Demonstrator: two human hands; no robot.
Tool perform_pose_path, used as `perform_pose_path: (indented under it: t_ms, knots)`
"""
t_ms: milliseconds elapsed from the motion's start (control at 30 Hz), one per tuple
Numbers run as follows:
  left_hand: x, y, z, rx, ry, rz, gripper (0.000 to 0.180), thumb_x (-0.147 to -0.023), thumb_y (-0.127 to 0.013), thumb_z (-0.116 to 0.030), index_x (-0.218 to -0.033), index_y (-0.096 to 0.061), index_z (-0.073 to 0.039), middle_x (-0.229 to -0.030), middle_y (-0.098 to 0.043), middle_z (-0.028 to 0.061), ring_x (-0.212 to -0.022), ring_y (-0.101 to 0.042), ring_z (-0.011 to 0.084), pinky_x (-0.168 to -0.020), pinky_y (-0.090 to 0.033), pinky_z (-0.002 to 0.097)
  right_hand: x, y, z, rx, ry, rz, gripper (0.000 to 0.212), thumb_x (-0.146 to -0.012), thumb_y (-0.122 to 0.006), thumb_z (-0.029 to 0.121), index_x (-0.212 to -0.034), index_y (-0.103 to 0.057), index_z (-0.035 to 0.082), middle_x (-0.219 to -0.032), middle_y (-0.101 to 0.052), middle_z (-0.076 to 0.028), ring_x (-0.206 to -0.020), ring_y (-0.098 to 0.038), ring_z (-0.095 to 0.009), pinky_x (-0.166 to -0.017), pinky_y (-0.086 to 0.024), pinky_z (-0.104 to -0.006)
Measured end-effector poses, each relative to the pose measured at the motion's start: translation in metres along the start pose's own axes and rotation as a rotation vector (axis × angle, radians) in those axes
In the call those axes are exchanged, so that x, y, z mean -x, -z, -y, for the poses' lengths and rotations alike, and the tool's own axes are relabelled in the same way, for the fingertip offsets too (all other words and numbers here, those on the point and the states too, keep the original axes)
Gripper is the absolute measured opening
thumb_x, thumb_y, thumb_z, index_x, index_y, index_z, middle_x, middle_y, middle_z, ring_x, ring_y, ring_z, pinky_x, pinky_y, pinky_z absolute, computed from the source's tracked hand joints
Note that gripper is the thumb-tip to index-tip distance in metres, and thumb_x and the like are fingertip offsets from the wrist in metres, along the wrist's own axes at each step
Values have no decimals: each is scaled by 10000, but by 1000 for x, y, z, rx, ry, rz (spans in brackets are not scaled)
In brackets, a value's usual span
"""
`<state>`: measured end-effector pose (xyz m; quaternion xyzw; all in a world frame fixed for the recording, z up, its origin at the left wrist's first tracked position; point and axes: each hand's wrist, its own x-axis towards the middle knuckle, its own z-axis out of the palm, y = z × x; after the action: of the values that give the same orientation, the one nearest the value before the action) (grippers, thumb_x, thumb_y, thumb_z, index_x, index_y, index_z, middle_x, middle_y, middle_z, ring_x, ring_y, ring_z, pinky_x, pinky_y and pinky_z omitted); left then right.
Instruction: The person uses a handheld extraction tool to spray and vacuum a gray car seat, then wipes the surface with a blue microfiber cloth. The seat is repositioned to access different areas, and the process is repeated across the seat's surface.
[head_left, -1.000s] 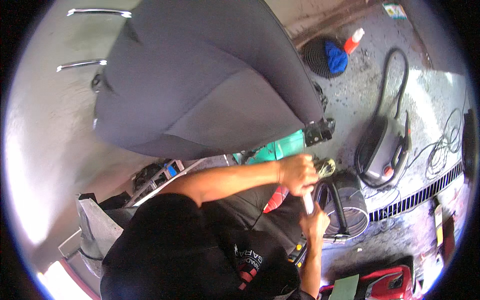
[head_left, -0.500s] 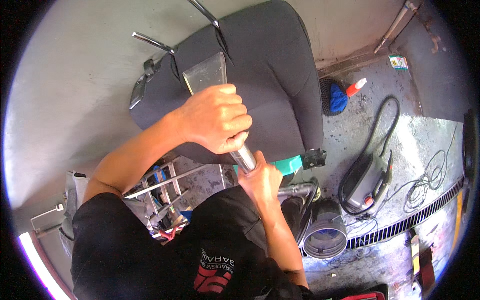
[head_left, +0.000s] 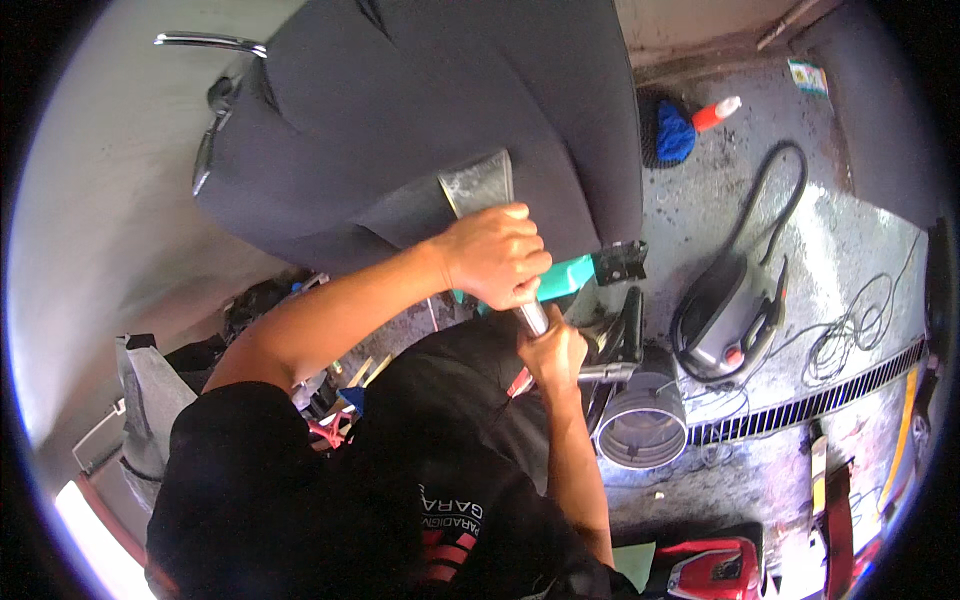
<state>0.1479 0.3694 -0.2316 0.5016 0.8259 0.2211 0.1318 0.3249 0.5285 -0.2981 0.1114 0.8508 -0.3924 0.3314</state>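
A dark grey fabric car seat backrest (head_left: pixel 400 120) fills the upper middle, with a chrome rod (head_left: pixel 210 42) sticking out at its upper left. Against the fabric lies the clear, flat, flared head of a vacuum nozzle (head_left: pixel 480 183), near the backrest's lower part. My left hand (head_left: pixel 497 258) is wrapped round the nozzle just behind that head. Lower down, my right hand (head_left: pixel 553 352) grips the shiny metal tube of the same nozzle. The tube's rear end is hidden behind my right hand.
A grey machine with a black hose (head_left: pixel 725 320) stands on the floor at right, beside a coiled cable (head_left: pixel 850 330). Nearer are a grey cylinder (head_left: pixel 642 435) and a floor grate (head_left: pixel 800 400). A blue cloth (head_left: pixel 675 133) and red bottle (head_left: pixel 716 113) lie beyond. A green object (head_left: pixel 568 278) shows under the backrest.
The nozzle head has slid down the backrest, from near the chrome rods toward its lower edge. Both hands moved with it, keeping their grip. The backrest sits higher in the picture.
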Motion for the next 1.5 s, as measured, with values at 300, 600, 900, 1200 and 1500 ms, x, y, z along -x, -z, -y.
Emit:
perform_pose_path:
  t_ms: [300, 600, 900, 1200, 1500]
  knots:
    - [2, 0, -3, -36, 0, -1, 219, -713, -760, -211, -669, -563, -126, -646, -533, 32, -622, -557, 233, -654, -438, 392, -3, -12, 0, -82, 31, -4, 326, -817, -823, 310, -1024, -703, 89, -862, -771, -233, -854, -756, -472, -771, -600, -562]
    - [12, -30, -6, -62, -11, 83, 190, -740, -749, -250, -693, -609, -131, -662, -591, 32, -664, -605, 225, -707, -465, 386, 1, -31, -26, -9, -11, 16, 339, -815, -798, 321, -1057, -701, 103, -835, -777, -219, -799, -771, -439, -752, -614, -537]
    - [19, -107, -6, 0, -50, -18, 200, -750, -757, -218, -702, -578, -142, -670, -548, 17, -627, -568, 214, -671, -431, 368, -5, -65, -93, 64, -16, 10, 388, -785, -798, 313, -1084, -694, 89, -817, -775, -209, -790, -778, -404, -821, -597, -499]
    - [23, -172, -15, 111, -76, 9, 212, -761, -756, -227, -710, -569, -141, -680, -549, 15, -652, -573, 210, -678, -432, 378, 9, -90, -139, 92, -141, 94, 403, -827, -783, 370, -1118, -713, 101, -874, -786, -208, -851, -783, -392, -846, -588, -493]
    - [31, -282, -19, 272, -57, 5, 232, -759, -763, -249, -736, -560, -140, -685, -526, 26, -659, -573, 239, -699, -449, 400, 22, -110, -197, 122, -378, 218, 359, -837, -776, 378, -1089, -698, 135, -935, -794, -228, -923, -782, -432, -887, -588, -525]
